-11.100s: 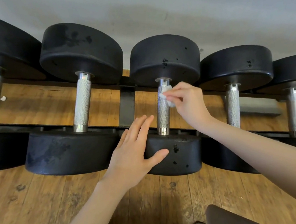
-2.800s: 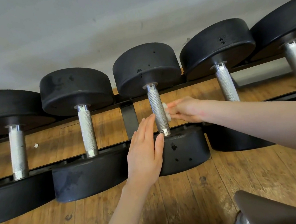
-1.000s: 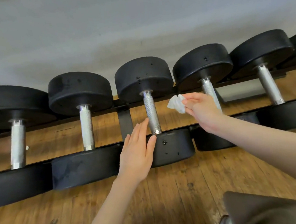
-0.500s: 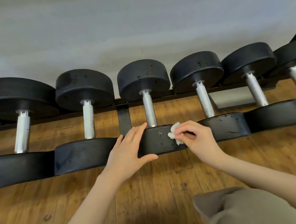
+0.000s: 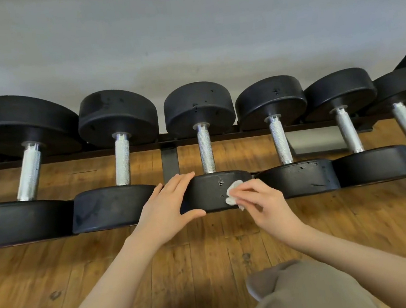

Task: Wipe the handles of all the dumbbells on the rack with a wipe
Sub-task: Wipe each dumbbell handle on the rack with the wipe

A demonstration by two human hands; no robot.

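Task looks midway: the right hand (image 5: 264, 202) pinches the wipe (image 5: 233, 192) on the middle dumbbell's (image 5: 204, 148) near head, not a handle, the left hand (image 5: 167, 205) lies flat, and other handles wait.

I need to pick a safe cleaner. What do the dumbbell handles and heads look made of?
The handle looks like bare steel or chrome: silver, shiny, with fine knurling. The head under the wipe looks like matte black rubber or a similar coating, dull and pitted, though I can't be sure.
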